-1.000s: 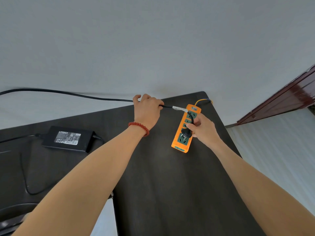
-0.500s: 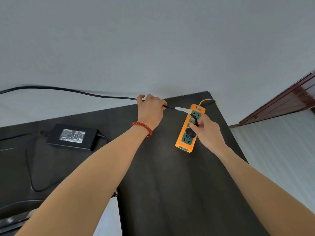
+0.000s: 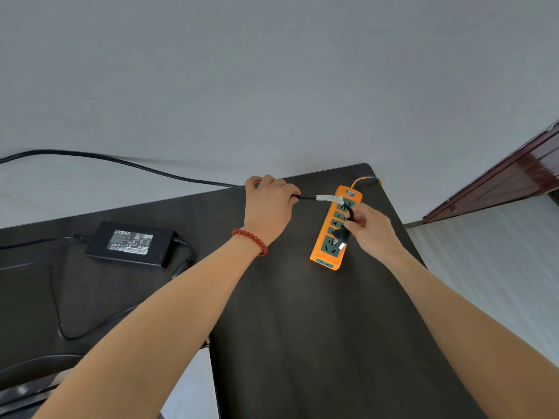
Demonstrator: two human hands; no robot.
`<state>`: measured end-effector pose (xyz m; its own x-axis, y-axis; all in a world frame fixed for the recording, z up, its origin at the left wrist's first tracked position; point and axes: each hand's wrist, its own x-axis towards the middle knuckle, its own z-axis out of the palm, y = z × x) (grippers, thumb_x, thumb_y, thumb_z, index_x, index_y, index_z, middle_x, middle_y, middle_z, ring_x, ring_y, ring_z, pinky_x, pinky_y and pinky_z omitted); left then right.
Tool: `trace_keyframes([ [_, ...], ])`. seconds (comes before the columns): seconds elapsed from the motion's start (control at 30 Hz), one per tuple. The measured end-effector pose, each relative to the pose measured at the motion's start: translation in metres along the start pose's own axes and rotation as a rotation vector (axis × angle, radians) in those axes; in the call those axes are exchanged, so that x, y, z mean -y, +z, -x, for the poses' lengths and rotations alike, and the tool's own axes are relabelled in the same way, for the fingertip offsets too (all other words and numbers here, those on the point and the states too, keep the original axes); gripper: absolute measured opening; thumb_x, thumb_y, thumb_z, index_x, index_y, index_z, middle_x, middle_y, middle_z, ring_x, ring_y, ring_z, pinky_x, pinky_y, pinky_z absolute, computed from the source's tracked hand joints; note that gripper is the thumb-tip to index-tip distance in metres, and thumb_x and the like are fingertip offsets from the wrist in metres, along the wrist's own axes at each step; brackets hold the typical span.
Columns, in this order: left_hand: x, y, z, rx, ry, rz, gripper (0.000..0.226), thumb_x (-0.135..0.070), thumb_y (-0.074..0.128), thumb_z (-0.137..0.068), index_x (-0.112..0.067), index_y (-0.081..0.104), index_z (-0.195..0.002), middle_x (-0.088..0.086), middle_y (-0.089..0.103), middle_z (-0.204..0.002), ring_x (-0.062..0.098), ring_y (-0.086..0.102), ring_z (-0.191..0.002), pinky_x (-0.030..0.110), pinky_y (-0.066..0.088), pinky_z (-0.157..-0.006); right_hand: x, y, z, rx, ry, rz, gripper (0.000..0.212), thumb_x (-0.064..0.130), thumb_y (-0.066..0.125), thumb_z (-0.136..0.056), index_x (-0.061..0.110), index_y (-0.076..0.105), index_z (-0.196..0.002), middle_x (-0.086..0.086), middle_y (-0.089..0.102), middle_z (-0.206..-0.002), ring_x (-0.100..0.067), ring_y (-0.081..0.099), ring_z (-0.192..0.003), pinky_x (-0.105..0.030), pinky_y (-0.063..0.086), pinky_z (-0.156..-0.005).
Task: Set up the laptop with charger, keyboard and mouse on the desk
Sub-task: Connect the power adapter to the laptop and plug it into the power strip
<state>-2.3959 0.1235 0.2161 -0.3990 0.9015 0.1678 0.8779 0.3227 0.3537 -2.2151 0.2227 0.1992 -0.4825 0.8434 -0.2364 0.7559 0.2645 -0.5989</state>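
An orange power strip (image 3: 328, 249) with green sockets lies near the far right corner of the dark desk (image 3: 302, 328). My right hand (image 3: 370, 229) pinches the charger's black plug (image 3: 341, 235) just above a socket near the strip's near end; a metal prong shows under it. My left hand (image 3: 267, 207) grips the black power cable (image 3: 151, 169) a little left of the strip, beside a white tag (image 3: 328, 198) on the cable. The black charger brick (image 3: 130, 243) rests on the desk at the left.
A thin black cord (image 3: 60, 313) loops over the desk's left part. The strip's yellow and blue lead (image 3: 367, 179) runs off the far corner. A dark wooden door frame (image 3: 499, 179) stands at the right. Part of a dark curved object (image 3: 27, 376) shows at the bottom left.
The view has shifted a little. My right hand has lifted and tilted the plug over the strip, so a prong now shows. My left hand keeps its grip on the cable.
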Motion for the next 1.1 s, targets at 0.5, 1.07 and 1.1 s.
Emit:
trace_keyframes([
  [0.5, -0.002, -0.042, 0.057, 0.098, 0.125, 0.252, 0.02, -0.025, 0.055, -0.09, -0.02, 0.068, -0.104, -0.003, 0.065, -0.096, 0.014, 0.06, -0.08, 0.024, 0.044, -0.069, 0.021, 0.001, 0.005, 0.086, 0.001, 0.158, 0.021, 0.026, 0.046, -0.096, 0.012, 0.05, -0.112, -0.009, 0.062, -0.111, -0.016, 0.059, -0.083, -0.02, 0.039, -0.054],
  [1.07, -0.019, -0.018, 0.12, 0.578, 0.193, 0.319, 0.03, -0.031, 0.052, -0.091, -0.03, 0.06, -0.121, -0.006, 0.064, -0.107, 0.009, 0.057, -0.098, 0.025, 0.042, -0.081, 0.034, -0.007, 0.016, -0.014, 0.514, -0.614, 0.013, 0.004, 0.048, -0.091, 0.003, 0.05, -0.104, -0.01, 0.051, -0.066, -0.006, 0.04, -0.035, -0.018, 0.029, -0.035],
  [1.1, -0.016, -0.018, 0.121, 0.581, 0.192, 0.305, 0.029, -0.031, 0.051, -0.092, -0.03, 0.061, -0.12, -0.007, 0.065, -0.108, 0.009, 0.057, -0.099, 0.024, 0.042, -0.082, 0.03, -0.011, 0.014, -0.037, 0.442, -0.375, 0.015, 0.006, 0.051, -0.089, 0.004, 0.054, -0.104, -0.01, 0.057, -0.07, -0.009, 0.045, -0.043, -0.021, 0.033, -0.043],
])
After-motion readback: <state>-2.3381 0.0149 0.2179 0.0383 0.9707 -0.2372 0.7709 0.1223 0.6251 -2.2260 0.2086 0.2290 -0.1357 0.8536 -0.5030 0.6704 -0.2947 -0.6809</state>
